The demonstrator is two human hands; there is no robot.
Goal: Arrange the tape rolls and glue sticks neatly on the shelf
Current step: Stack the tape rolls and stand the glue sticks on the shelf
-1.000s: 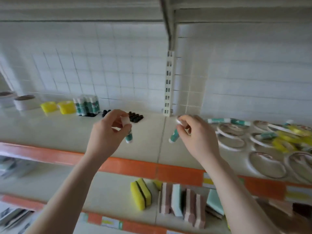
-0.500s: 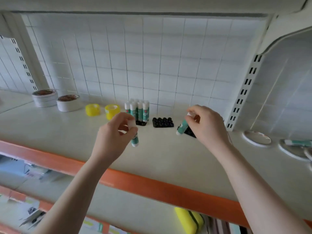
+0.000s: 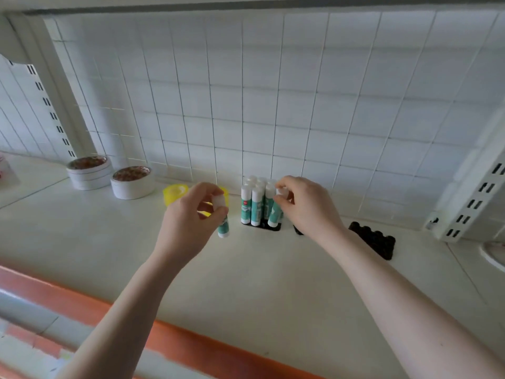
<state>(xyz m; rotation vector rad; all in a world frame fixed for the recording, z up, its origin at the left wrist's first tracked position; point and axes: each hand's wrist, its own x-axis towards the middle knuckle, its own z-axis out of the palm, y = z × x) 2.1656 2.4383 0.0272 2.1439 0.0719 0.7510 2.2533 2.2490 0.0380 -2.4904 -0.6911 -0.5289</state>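
My left hand (image 3: 191, 220) pinches a white-and-teal glue stick (image 3: 223, 228) by its cap, holding it upright just above the shelf (image 3: 246, 283). My right hand (image 3: 303, 209) pinches the cap of a second glue stick (image 3: 274, 217) and holds it tilted at the right edge of a black holder (image 3: 263, 225), where several glue sticks (image 3: 251, 206) stand upright. Two white tape rolls (image 3: 134, 184) sit at the back left. A yellow tape roll (image 3: 175, 192) lies beside them, and a second yellow one is mostly hidden behind my left hand.
An empty black holder (image 3: 375, 242) lies to the right, and another is partly hidden under my right wrist. A tiled wall backs the shelf. Slotted uprights (image 3: 470, 214) stand at both sides. The shelf has an orange front edge (image 3: 109, 307).
The view has swung left and closer to the holder. Both hands carried their glue sticks toward the back; the right one now touches the standing group.
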